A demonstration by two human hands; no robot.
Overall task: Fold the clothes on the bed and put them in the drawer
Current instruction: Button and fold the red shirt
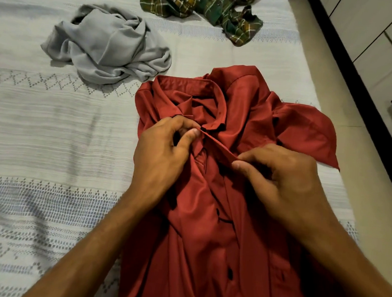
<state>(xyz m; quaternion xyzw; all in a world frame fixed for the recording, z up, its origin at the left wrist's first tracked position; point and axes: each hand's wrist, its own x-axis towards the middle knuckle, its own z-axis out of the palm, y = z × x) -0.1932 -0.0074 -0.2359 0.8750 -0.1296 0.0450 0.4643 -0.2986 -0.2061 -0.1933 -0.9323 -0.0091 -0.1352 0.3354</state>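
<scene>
Your left hand and right hand both pinch the red shirt placket near the collar, on the bed.

The bed, spread with a pale patterned cover, carries a red shirt laid out near its right edge, a crumpled grey garment just beyond its collar, and a rumpled green plaid shirt at the far side.
</scene>
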